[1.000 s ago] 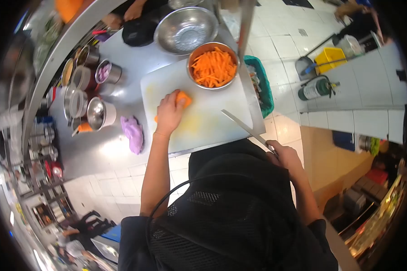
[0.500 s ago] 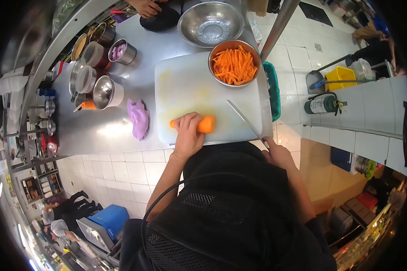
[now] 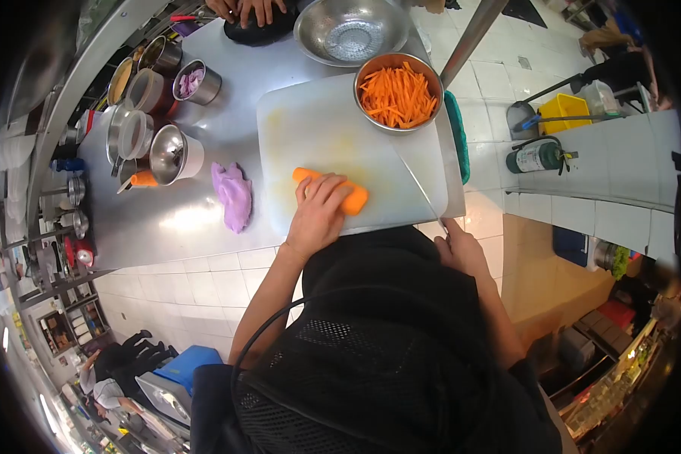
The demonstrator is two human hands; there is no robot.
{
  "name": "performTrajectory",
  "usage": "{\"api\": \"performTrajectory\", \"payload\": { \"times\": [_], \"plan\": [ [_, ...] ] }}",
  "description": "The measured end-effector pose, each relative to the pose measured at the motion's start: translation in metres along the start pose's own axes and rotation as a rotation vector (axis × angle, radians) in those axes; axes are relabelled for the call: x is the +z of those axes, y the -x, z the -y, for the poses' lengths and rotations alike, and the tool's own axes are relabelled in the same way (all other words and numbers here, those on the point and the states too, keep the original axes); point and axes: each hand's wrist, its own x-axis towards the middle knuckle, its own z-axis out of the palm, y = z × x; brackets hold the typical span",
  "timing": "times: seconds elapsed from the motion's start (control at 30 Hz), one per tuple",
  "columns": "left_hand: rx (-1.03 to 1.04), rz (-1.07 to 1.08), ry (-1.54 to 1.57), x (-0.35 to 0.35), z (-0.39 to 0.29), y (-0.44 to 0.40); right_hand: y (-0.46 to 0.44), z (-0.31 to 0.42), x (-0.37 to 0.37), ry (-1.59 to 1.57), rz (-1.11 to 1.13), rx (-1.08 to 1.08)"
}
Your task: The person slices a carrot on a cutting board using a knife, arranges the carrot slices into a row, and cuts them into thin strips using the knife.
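Observation:
A peeled orange carrot lies slantwise on the white cutting board, near its front edge. My left hand is closed over the carrot's middle, leaving both ends showing. At the board's front right corner, my right hand grips the handle of a knife. Its long blade points up and left over the board, apart from the carrot. A metal bowl filled with carrot strips stands on the far right of the board.
Left of the board lies a purple cloth or glove. Several pots and tubs, including a steel pot, line the left side. A wide steel bowl sits behind the board. Another person's hands rest on a dark object. A metal post rises at right.
The carrot has turned from nearly level to a slant, its right end lower, with my left hand still on it. The other person's second hand has come onto the dark object.

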Motion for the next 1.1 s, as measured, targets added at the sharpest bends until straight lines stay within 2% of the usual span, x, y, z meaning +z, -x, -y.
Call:
{"api": "performTrajectory", "payload": {
  "times": [0.13, 0.27, 0.37, 0.47, 0.5, 0.57, 0.7, 0.77, 0.8, 0.87, 0.97, 1.1],
  "plan": [
    [-0.060, -0.079, 0.075, 0.002, -0.001, 0.015, 0.002, 0.008, 0.009, 0.000, -0.013, -0.018],
    [-0.052, -0.026, 0.113, -0.008, 0.002, 0.014, 0.003, 0.008, 0.023, -0.027, -0.086, -0.015],
    [-0.051, 0.099, 0.117, -0.032, 0.006, -0.004, 0.001, 0.015, 0.022, -0.016, -0.110, 0.018],
    [0.070, 0.446, 0.100, -0.047, 0.016, -0.027, -0.004, 0.016, 0.024, 0.003, -0.108, 0.030],
    [0.066, 0.442, 0.096, -0.044, 0.021, -0.032, -0.006, 0.017, 0.025, 0.007, -0.121, 0.015],
    [0.084, 0.600, 0.071, -0.038, 0.027, -0.043, -0.007, 0.026, 0.019, 0.023, -0.097, 0.016],
    [0.077, 0.669, -0.003, -0.039, 0.030, -0.062, -0.012, 0.022, 0.024, 0.014, -0.098, 0.003],
    [0.233, 0.198, -0.143, -0.041, 0.030, -0.057, -0.012, 0.019, 0.032, -0.010, -0.118, 0.011],
    [0.247, 0.211, -0.139, -0.035, 0.030, -0.049, -0.012, 0.018, 0.035, -0.014, -0.137, -0.006],
    [0.202, 0.042, -0.110, -0.010, 0.034, -0.018, -0.013, 0.017, 0.038, -0.015, -0.138, 0.012],
    [0.151, -0.058, -0.033, 0.020, 0.045, 0.026, -0.017, 0.019, 0.038, -0.015, -0.157, -0.001],
    [0.021, -0.130, -0.017, 0.015, 0.028, 0.005, -0.012, 0.029, 0.035, 0.032, -0.112, 0.029]
  ]
}}
